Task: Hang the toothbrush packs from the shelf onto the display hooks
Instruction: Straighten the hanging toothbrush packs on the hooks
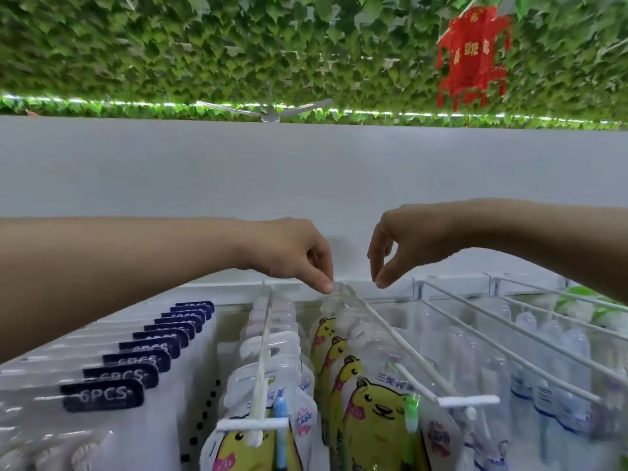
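1. Where the middle display hook (pixel 401 341) runs from its back bar toward the camera, the rearmost toothbrush pack (pixel 334 302) hangs on it at the far end, its clear top edge right up by the hook's root.

2. The left hand (pixel 292 253) comes down on that pack from the hook's left side. Its thumb and forefinger are drawn close together and appear to pinch the pack's clear top corner; the other fingers are curled under.

3. The right hand (pixel 404 243) hovers over the same hook's far end, a little to its right. Its thumb and forefinger are curved toward each other with a narrow gap, and I cannot tell whether they hold the pack's other corner or nothing at all, since clear plastic there would hardly show.

4. The pack's long axis hangs straight down from the hook, its flat face across the hook's line. The left hand is the nearer one, touching it; the right is just beside.

5. More bear-printed packs (pixel 370 413) hang in file along the hook toward its front tip.

6. My judgement: the pack is being seated at the back, so the next move depends on sliding it along the hook's length, not sideways.

7. To the hook's left hangs a second loaded hook (pixel 263 365); to its right, bare wire hooks (pixel 509 338).
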Available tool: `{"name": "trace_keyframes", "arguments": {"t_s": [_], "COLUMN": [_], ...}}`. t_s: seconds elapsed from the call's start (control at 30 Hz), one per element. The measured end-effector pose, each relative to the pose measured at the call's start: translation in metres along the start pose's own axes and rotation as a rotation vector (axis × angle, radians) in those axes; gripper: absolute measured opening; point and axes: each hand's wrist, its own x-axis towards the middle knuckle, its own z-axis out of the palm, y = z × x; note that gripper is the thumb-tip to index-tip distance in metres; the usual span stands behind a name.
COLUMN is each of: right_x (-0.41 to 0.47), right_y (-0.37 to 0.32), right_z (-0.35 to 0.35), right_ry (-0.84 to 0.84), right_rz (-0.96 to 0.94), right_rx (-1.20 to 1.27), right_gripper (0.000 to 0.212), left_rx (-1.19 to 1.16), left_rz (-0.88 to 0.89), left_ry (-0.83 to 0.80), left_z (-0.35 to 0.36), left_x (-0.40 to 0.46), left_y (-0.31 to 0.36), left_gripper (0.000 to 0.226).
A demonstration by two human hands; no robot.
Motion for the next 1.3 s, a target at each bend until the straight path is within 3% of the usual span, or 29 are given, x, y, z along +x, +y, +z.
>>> {"name": "trace_keyframes", "arguments": {"t_s": [0.3, 0.87, 1.13, 1.3], "right_x": [0.011, 0.028, 0.004, -0.034], "right_y": [0.014, 0.013, 0.015, 0.012], "right_z": [0.025, 0.040, 0.023, 0.012], "right_ry": [-0.200, -0.105, -0.064, -0.178], "right_rz": [-0.071, -0.091, -0.131, -0.183], "right_rx": [0.149, 0.062, 0.174, 0.366], "right_gripper": [0.023, 0.025, 0.022, 0.015], "left_rx": [-0.125, 0.036, -0.060, -0.186], "left_rz": [-0.021, -0.065, -0.024, 0.011], "left_ry": [-0.138, -0.023, 0.027, -0.166], "left_z": [0.026, 0.038, 0.013, 0.005], "left_x": [0.026, 0.035, 0.012, -0.019], "left_y": [0.004, -0.001, 0.022, 0.042], "left_gripper": [0.014, 0.019, 0.022, 0.021]}}
